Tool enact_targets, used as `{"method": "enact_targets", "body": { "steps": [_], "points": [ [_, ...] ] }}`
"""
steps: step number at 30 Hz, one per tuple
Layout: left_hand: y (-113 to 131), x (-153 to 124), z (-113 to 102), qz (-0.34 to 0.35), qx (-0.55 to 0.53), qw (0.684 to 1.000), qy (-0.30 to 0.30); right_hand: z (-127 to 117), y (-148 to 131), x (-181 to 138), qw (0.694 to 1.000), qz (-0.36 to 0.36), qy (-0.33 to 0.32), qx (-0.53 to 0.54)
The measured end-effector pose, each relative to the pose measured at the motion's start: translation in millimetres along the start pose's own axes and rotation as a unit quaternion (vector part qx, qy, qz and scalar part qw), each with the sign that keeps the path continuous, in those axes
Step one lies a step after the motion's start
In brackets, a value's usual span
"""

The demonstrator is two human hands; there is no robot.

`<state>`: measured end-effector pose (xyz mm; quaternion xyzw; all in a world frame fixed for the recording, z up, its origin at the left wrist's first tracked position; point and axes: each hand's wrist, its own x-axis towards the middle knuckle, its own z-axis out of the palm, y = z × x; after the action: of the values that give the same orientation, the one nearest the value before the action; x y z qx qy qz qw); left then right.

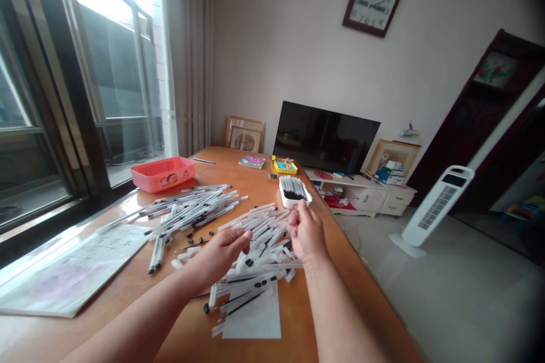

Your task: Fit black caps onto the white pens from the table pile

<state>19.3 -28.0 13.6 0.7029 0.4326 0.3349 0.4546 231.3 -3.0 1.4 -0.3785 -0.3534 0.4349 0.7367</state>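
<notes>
My left hand (227,248) is closed above the middle of a heap of pen parts, its thumb pressed to the fingers; I cannot make out anything in it. My right hand (305,231) is closed in a pinch just in front of a white box (293,203), and what it grips is too small to name. Clear pen barrels (266,221) lie loose between and beyond my hands, mixed with black caps (249,262) and thin dark refills (244,303). Inside the white box stand several clear pens (293,186) with black ends.
Assembled-looking pens (200,204) are piled at the left, before a pink basket (164,174). A large booklet (72,272) lies at the near left. White paper (255,317) is partly under the heap. A yellow box (284,165) stands near the table's far edge.
</notes>
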Motion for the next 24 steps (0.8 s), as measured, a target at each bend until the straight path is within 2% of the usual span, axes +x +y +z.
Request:
{"method": "enact_targets", "body": {
  "steps": [3,6,9,11,17,24],
  "points": [
    [-6,2,-1,-0.058,-0.117,0.991,-0.020,-7,-2,6,0.999,-0.008,0.035,-0.015],
    [-13,5,0,-0.071,-0.186,0.979,-0.038,-3,1,0,0.995,0.034,-0.037,-0.084],
    [-18,8,-1,-0.070,-0.212,0.974,-0.040,4,4,-9,0.984,0.055,-0.094,-0.143],
    [-20,8,-2,-0.071,-0.218,0.972,-0.042,7,5,-13,0.980,0.064,-0.101,-0.158],
    [-13,6,1,-0.055,-0.199,0.977,-0.054,18,10,-23,0.977,0.082,-0.149,-0.129],
    [-21,8,1,-0.064,-0.226,0.972,0.016,19,7,-20,0.996,0.068,-0.055,-0.017]
  ]
}}
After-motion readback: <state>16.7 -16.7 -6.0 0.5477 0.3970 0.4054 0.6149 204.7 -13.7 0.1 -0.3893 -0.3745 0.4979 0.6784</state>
